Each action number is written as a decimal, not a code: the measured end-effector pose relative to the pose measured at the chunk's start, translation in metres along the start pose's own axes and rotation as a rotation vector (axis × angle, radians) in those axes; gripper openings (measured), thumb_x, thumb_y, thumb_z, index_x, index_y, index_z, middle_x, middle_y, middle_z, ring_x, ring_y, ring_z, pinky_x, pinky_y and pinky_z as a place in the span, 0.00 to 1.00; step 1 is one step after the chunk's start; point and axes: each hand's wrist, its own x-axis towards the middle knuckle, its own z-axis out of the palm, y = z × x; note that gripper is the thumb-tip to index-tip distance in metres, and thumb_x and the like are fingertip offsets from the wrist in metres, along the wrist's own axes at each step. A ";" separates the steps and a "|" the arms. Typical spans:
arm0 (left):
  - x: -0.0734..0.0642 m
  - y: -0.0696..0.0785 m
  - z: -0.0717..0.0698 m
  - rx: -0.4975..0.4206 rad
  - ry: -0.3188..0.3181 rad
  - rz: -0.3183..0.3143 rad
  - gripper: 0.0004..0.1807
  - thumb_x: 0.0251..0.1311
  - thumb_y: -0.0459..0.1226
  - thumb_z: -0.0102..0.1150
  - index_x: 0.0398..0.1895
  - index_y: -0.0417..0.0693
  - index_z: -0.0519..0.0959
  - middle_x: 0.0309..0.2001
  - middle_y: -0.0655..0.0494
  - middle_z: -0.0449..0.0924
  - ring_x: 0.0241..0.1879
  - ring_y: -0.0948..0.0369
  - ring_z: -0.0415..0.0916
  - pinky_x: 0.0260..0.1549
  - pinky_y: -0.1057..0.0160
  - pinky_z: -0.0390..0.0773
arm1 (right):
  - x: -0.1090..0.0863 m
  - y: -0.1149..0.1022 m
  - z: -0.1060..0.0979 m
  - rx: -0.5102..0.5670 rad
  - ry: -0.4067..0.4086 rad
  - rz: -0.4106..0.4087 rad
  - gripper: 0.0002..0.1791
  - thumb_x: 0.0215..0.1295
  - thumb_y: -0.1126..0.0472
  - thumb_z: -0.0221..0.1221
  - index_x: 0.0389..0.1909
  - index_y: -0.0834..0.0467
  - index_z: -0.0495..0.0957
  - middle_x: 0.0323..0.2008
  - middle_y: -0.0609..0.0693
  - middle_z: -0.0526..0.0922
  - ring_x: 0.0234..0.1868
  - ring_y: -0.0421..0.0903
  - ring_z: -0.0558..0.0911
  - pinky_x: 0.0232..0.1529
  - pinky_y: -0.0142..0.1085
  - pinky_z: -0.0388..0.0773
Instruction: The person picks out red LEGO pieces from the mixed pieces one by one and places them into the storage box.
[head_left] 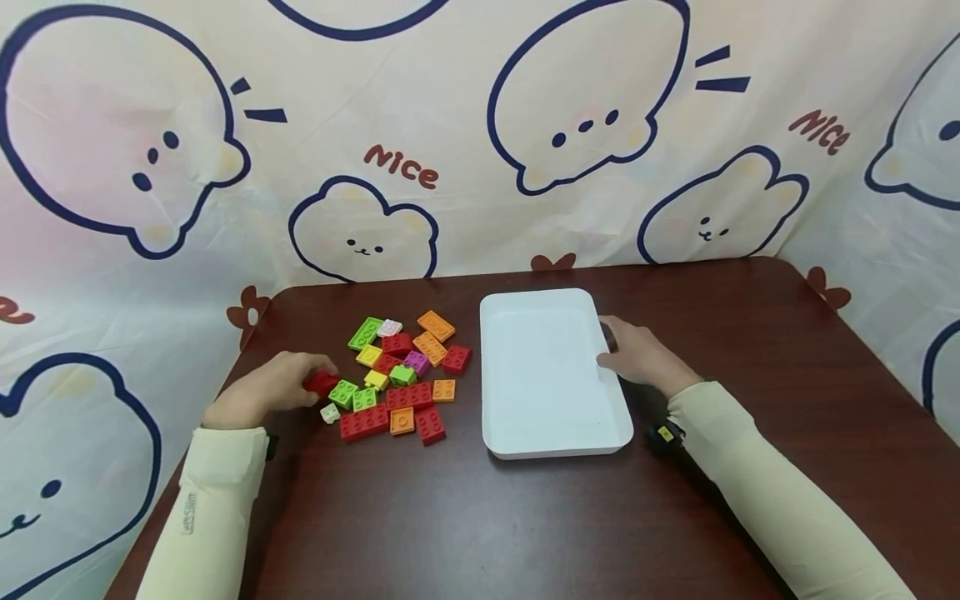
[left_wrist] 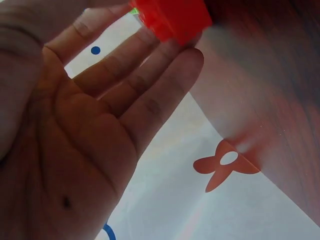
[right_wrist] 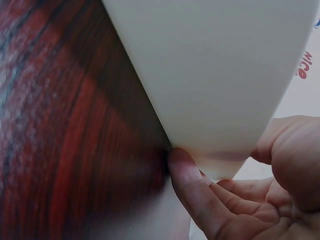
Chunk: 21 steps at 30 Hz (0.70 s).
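At the left edge of a group of toy bricks, my left hand [head_left: 276,387] pinches a red toy brick [head_left: 321,382] between thumb and fingers. In the left wrist view that red brick [left_wrist: 175,17] shows studs on one side and sits at the fingertips; the palm is bare. A shallow white tray [head_left: 551,371] lies in the middle of the table, with nothing in it. My right hand [head_left: 643,357] grips the tray's right rim. From the right wrist, fingers [right_wrist: 192,180] curl under the tray's side wall [right_wrist: 215,90], with the thumb over the edge.
Red, green, yellow, orange, purple and white bricks [head_left: 408,395] lie close together between my left hand and the tray. A small pale brick [head_left: 330,413] is just below the left fingers. The dark wooden table [head_left: 480,525] meets a printed cloth [head_left: 465,225] at its back.
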 end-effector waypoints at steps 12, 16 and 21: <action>-0.006 0.030 -0.018 0.041 0.210 0.083 0.31 0.51 0.30 0.73 0.62 0.42 0.78 0.52 0.39 0.78 0.45 0.47 0.77 0.42 0.47 0.85 | -0.001 0.001 -0.002 0.007 0.004 -0.007 0.39 0.69 0.63 0.59 0.76 0.70 0.53 0.58 0.71 0.75 0.52 0.62 0.81 0.50 0.53 0.81; -0.010 0.057 -0.027 0.058 0.293 0.139 0.27 0.54 0.30 0.70 0.60 0.43 0.80 0.53 0.41 0.74 0.43 0.50 0.76 0.39 0.50 0.85 | -0.001 0.002 -0.001 0.007 0.005 -0.004 0.39 0.69 0.62 0.58 0.76 0.69 0.53 0.58 0.71 0.76 0.52 0.62 0.81 0.50 0.53 0.81; -0.017 0.088 -0.031 0.057 0.403 0.198 0.28 0.55 0.29 0.68 0.62 0.48 0.79 0.56 0.44 0.71 0.51 0.49 0.71 0.44 0.47 0.84 | 0.000 0.003 0.000 0.003 -0.001 -0.011 0.39 0.69 0.63 0.58 0.76 0.70 0.53 0.58 0.71 0.75 0.52 0.62 0.81 0.50 0.53 0.81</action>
